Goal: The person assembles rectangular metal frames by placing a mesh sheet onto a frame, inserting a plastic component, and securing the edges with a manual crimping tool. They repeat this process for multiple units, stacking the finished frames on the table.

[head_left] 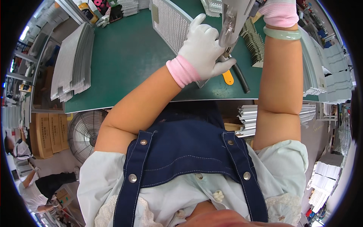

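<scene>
My left hand [200, 51], in a white glove with a pink cuff, lies across a framed mesh panel [170, 22] that leans at a slant on the green table. One finger stretches out, while the others curl beside the nose of a grey tool [237, 19]; what they pinch is hidden. The tool has a clear, bottle-like part. At the upper edge my right hand [280, 13], gloved alike, is closed on the tool's far side; its fingertips are partly out of view. A yellow-orange handle [228, 77] and a dark ribbed rod [241, 77] lie under the tool.
Stacked mesh panels [73, 62] stand on the table's left; more panels [312, 64] stand at the right. A row of ribbed metal strips [252, 43] lies near my right forearm. Below the table are a floor fan [87, 130], cartons [49, 134] and metal profiles [247, 119]. Co-workers [49, 187] are at far left.
</scene>
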A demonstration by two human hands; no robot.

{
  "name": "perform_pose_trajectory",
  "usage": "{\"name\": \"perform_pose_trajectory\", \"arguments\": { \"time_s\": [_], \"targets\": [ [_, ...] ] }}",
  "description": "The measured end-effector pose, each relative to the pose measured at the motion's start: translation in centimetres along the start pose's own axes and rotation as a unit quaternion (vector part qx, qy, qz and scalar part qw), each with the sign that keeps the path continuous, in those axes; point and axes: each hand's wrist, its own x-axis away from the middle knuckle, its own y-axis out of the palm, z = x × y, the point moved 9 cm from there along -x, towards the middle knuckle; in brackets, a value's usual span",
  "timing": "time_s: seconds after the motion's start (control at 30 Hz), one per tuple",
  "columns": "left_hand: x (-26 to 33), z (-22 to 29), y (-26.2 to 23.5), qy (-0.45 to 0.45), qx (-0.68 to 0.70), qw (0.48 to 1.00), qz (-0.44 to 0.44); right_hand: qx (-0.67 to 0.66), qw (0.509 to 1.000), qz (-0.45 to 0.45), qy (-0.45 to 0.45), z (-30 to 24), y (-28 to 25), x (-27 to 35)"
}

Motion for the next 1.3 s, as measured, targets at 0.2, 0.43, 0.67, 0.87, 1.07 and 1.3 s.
{"name": "perform_pose_trajectory", "arguments": {
  "time_s": [0.2,0.43,0.67,0.87,1.07,1.3],
  "targets": [
    [0.2,-0.1,0.2,0.008,-0.005,1.0,-0.001,-0.053,0.997,-0.045,-0.019,0.0,1.7,0.8],
    [0.4,-0.4,0.2,-0.003,0.009,1.0,-0.024,-0.061,0.996,-0.069,-0.007,0.3,2.7,2.4],
    [0.8,-0.7,1.4,-0.057,0.077,0.991,-0.089,0.066,0.99,-0.028,-0.118,-3.3,8.1,6.1],
    [-0.2,-0.3,-0.4,-0.043,0.056,0.989,-0.132,0.235,0.936,0.138,-0.225,-5.0,6.7,6.1],
    [2.0,3.5,-0.3,0.022,-0.031,0.936,-0.351,0.188,0.942,0.15,-0.233,-10.0,4.9,5.5],
    [9.9,-2.4,5.5,-0.089,0.073,0.952,-0.283,0.318,0.899,0.213,-0.211,-9.3,1.9,5.9]
  ]
}}
